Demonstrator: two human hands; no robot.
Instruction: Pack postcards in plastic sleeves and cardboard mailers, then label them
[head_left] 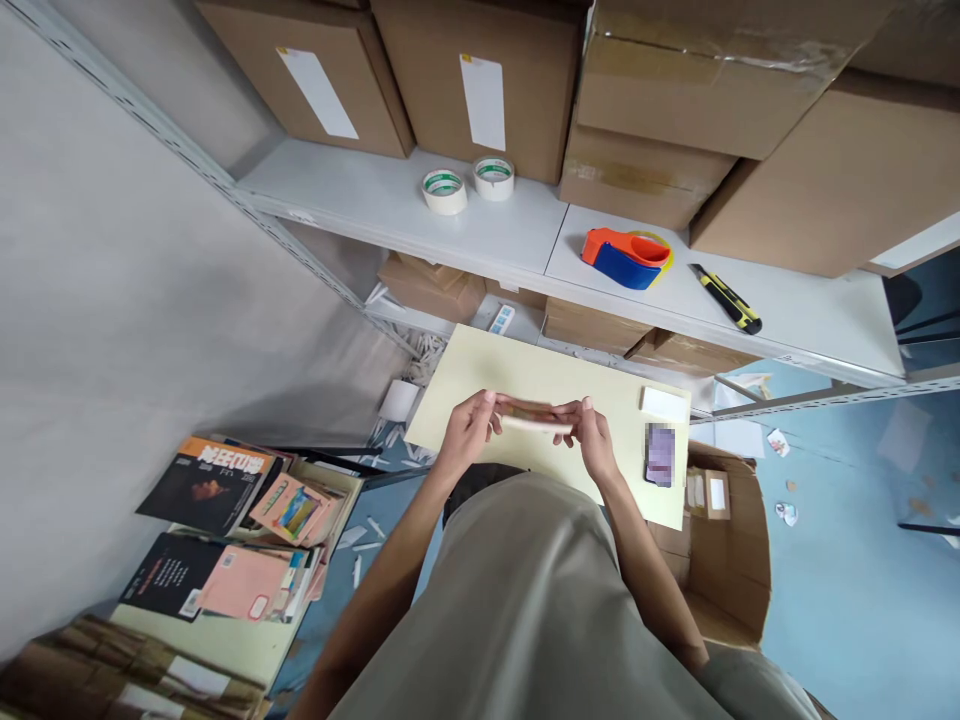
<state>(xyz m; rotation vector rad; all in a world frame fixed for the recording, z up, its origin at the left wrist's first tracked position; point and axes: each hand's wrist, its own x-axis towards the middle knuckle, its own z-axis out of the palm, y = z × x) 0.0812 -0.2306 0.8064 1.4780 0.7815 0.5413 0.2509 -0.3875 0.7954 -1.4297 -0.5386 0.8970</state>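
Observation:
Held edge-on between both hands above the cream tabletop (487,360) is a thin flat item (536,412), brownish red on top with a pale front edge. It may be a booklet or a stack of paper; I cannot tell which. My left hand (472,425) pinches its left end, thumb uppermost. At the right end, the fingers and thumb of my right hand (589,430) close on it in the same way. A small white block (665,404) and a blurred-out purple rectangular thing (660,455) lie on the tabletop beyond my right hand.
On the grey shelf (502,228) ahead sit two tape rolls (445,192), an orange-and-blue tape dispenser (626,258), a yellow-black box cutter (726,298) and cardboard boxes (487,100). Magazines (210,485) are piled at left. An open carton (727,560) stands at right.

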